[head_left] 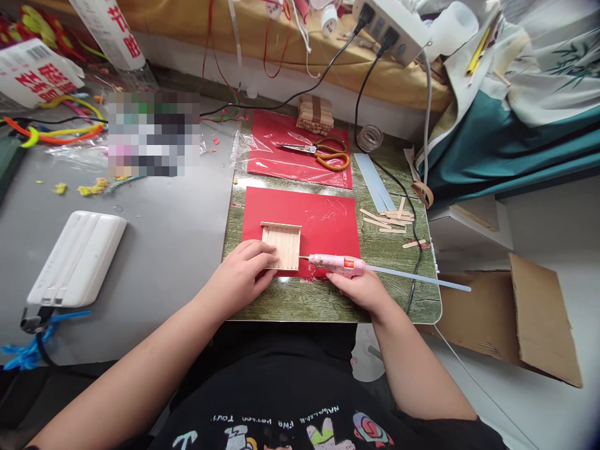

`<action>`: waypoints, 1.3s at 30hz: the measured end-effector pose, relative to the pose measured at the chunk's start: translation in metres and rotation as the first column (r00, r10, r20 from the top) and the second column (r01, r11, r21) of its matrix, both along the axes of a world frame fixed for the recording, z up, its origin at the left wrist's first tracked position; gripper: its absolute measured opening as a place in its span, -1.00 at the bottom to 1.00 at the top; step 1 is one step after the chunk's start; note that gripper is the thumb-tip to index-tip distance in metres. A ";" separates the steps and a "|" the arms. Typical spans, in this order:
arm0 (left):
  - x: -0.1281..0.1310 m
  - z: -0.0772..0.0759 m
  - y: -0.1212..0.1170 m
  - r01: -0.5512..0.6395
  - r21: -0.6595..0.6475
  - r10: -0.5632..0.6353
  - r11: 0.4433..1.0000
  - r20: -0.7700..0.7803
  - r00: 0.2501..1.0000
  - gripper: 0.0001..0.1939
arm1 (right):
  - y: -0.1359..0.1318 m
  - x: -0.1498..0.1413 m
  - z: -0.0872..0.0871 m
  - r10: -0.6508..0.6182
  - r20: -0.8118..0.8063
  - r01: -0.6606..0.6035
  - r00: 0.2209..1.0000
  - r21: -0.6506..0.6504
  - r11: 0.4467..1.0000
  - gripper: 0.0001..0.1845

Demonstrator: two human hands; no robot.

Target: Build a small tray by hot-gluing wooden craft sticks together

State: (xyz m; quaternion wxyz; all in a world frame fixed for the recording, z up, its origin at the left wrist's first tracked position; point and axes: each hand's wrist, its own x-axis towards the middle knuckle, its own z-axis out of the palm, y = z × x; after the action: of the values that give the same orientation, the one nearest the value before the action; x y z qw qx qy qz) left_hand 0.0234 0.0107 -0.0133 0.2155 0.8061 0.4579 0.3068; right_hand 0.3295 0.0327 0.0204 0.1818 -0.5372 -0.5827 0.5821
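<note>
A small panel of wooden craft sticks [282,245] lies on a red sheet [323,219] on the green mat. My left hand [241,275] rests on the panel's lower left corner, fingers curled and pressing it down. My right hand [360,289] grips a pink hot glue gun [335,265] that lies sideways. Its nozzle points left and touches the panel's lower right edge. A clear glue stick [417,277] juts out of the gun's back to the right.
Orange-handled scissors [323,152] lie on a second red sheet behind. A bundle of sticks [315,114], a glass jar [369,137], glue sticks [374,181] and loose sticks [391,220] sit to the right. A white box [77,256] is at left, cardboard [515,319] lower right.
</note>
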 end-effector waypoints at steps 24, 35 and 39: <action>-0.001 0.000 0.000 0.002 0.016 -0.002 1.000 -0.003 1.000 -0.88 | 0.003 0.002 0.009 0.052 0.111 -0.049 0.993 -0.032 0.998 -0.52; -0.001 0.000 0.000 0.003 0.008 -0.003 1.000 -0.006 1.000 -0.88 | 0.003 0.006 0.004 0.096 0.063 -0.096 0.993 -0.004 0.995 -0.55; -0.001 -0.001 -0.001 0.000 -0.002 0.000 1.000 -0.005 1.000 -0.87 | 0.003 0.010 0.000 0.099 0.111 -0.099 0.989 -0.003 0.995 -0.56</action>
State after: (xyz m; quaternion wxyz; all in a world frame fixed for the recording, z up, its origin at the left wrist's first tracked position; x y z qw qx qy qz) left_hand 0.0227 0.0099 -0.0140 0.2153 0.8067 0.4587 0.3042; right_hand 0.3391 0.0353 0.0206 0.1206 -0.5388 -0.6187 0.5589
